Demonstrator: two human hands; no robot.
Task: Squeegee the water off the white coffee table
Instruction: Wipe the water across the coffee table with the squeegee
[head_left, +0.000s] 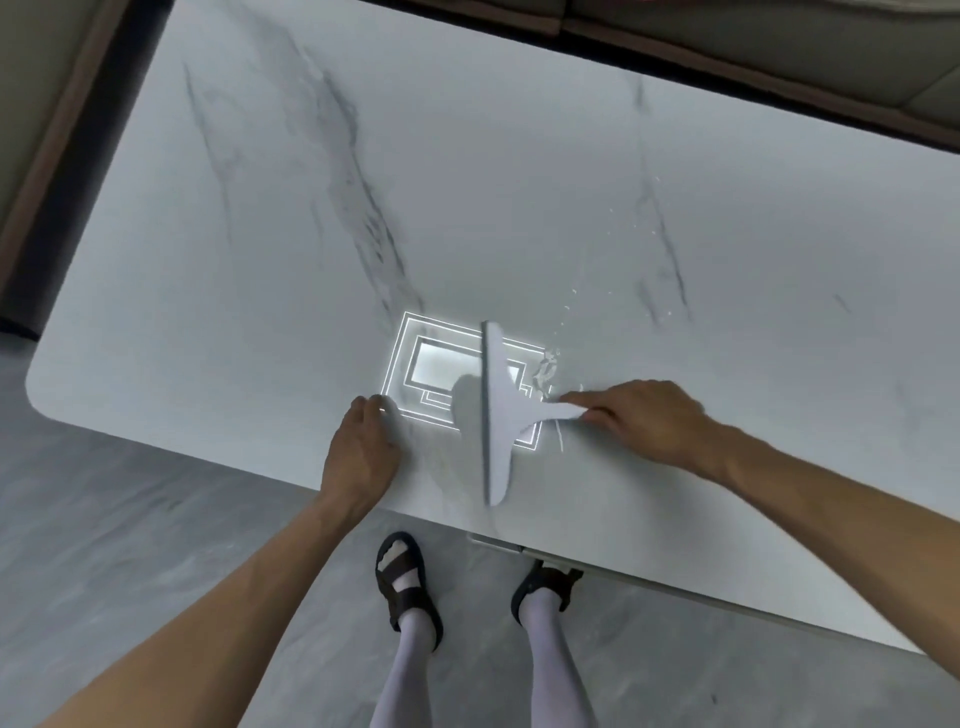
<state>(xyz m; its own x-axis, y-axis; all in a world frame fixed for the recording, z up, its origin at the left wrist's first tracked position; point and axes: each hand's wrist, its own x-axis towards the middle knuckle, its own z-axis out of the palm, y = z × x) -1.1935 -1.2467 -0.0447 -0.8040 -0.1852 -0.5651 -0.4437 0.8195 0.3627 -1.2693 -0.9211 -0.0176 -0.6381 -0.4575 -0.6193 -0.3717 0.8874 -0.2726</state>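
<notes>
A white marble-veined coffee table (519, 171) fills most of the view. A pale grey squeegee (496, 415) rests on it near the front edge, its long blade running front to back. My right hand (644, 421) grips the squeegee's short handle on the blade's right side. My left hand (361, 452) lies flat on the table just left of the blade, fingers together, holding nothing. Water droplets (548, 371) and thin streaks sit just right of the blade and trail toward the back.
A bright ceiling-light reflection (431, 364) shows on the tabletop under the blade. My legs and sandalled feet (405, 582) stand on the grey floor at the table's front edge. A sofa edge (779, 57) runs along the far side, and dark trim borders the left.
</notes>
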